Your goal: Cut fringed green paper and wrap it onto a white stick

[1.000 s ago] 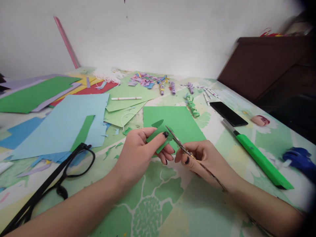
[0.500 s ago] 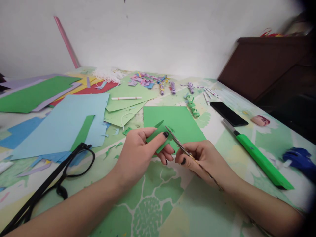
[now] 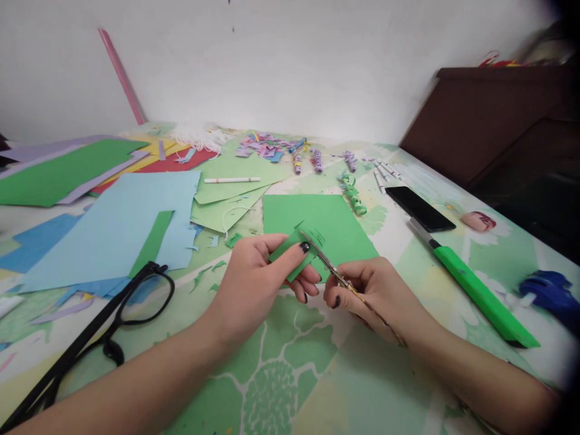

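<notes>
My left hand (image 3: 267,266) pinches a small piece of green paper (image 3: 286,246) between thumb and fingers, its upper corner showing past the thumb. Scissors (image 3: 325,261) are gripped in my right hand (image 3: 369,293); the blades are nearly closed at the paper's right edge, close to my left thumb. Below the fingers of my left hand, the lower edge of the piece shows. A larger green sheet (image 3: 317,211) lies flat on the table behind both hands, partly covered by them.
At left are black glasses (image 3: 147,296), a light blue sheet (image 3: 136,199) and a green strip (image 3: 154,241). To the right lie a green utility knife (image 3: 480,290), a black phone (image 3: 419,208) and a blue object (image 3: 548,290). Curled paper rolls (image 3: 353,193) and scraps (image 3: 260,145) sit farther back.
The scissor blades have closed together at the paper, and my right thumb has shifted slightly. A dark green flap at the paper's top corner shows narrower now. My left hand stays in place.
</notes>
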### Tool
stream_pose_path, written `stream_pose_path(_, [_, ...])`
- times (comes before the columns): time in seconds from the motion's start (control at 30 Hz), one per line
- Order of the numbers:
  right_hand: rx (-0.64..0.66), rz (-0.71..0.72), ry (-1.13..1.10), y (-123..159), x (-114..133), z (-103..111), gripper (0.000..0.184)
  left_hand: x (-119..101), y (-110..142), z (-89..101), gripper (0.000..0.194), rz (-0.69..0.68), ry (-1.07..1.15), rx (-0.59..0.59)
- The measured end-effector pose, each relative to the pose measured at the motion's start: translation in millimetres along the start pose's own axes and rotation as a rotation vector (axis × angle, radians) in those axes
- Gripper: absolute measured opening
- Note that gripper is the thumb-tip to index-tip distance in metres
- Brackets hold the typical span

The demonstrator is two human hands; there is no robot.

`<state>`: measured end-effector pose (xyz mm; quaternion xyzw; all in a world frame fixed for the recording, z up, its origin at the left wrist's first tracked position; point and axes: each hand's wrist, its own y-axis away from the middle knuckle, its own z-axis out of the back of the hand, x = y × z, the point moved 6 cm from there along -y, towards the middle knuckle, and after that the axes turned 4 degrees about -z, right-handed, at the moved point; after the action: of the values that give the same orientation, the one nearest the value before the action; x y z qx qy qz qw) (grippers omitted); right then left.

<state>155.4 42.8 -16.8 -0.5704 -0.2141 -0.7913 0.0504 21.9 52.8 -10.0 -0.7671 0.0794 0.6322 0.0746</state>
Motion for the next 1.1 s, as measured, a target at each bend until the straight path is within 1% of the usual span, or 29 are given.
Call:
stream_pose_path(0.23, [-0.013, 0.011, 0.017, 0.5, -3.9, 2.8, 0.029, -2.3, -0.2, -0.7, 0.021, -0.014, 0.005, 0.005])
stream_pose_path(0.3, [-0.007, 0.040, 0.020, 0.7, -3.2, 2.7, 0.032, -1.2, -0.3, -0.6, 0.020, -0.010, 0.013, 0.009])
stream_pose_path(0.4, [0.020, 0.119, 0.026, 1.9, -0.7, 1.4, 0.035, 0.4, -0.7, 0.0, 0.019, -0.013, 0.031, 0.009])
stream_pose_path(0.53, [0.059, 0.180, 0.035, 3.9, -1.1, 0.5, 0.034, 1.2, -0.8, 0.7, 0.020, -0.012, 0.032, 0.002])
stream_pose_path(0.7, [0.070, 0.188, 0.025, 3.9, -1.1, 0.6, 0.033, -0.2, -0.5, 0.5, 0.021, -0.010, 0.034, -0.006])
stream_pose_path(1.1, [0.043, 0.124, 0.000, 2.5, -1.6, -0.6, 0.034, -1.2, -0.6, -0.2, 0.021, 0.005, 0.004, -0.006])
